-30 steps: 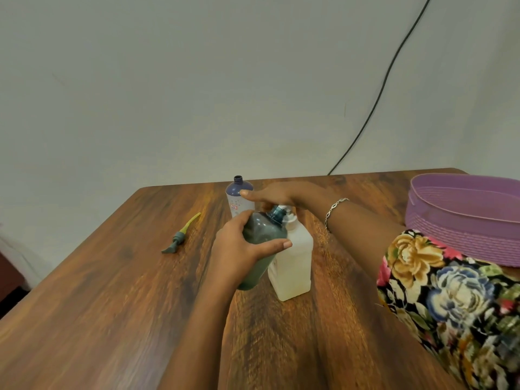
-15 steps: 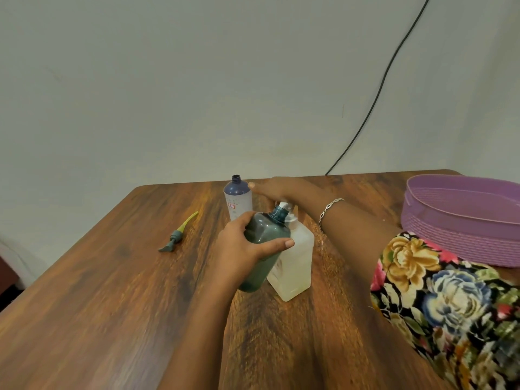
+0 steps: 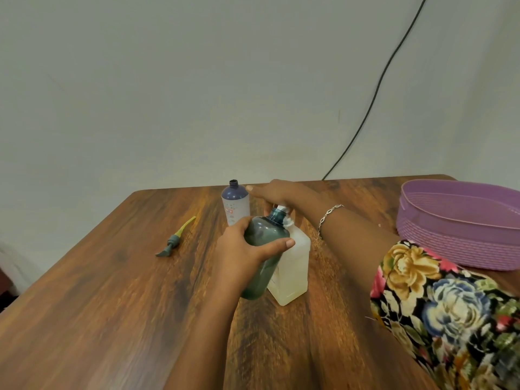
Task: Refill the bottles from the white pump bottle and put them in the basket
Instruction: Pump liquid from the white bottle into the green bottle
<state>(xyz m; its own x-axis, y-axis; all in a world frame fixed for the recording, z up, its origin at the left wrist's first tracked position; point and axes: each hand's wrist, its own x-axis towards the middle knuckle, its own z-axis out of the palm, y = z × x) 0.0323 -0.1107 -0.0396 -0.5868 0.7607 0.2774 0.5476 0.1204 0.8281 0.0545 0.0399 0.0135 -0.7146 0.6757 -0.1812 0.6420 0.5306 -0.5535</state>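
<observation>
Left hand (image 3: pixel 242 249) grips the tilted green bottle (image 3: pixel 267 230) mid-table, fingers and thumb wrapped round it, its neck at the spout of the white pump bottle (image 3: pixel 295 266). Right hand (image 3: pixel 278 191) lies flat on the pump head, fingers extended. Basket (image 3: pixel 450 243) stands at the table's right edge.

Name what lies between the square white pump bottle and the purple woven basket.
Head view: only the right forearm, wearing a silver bracelet, crosses the bare wooden table between white pump bottle and purple basket.
</observation>
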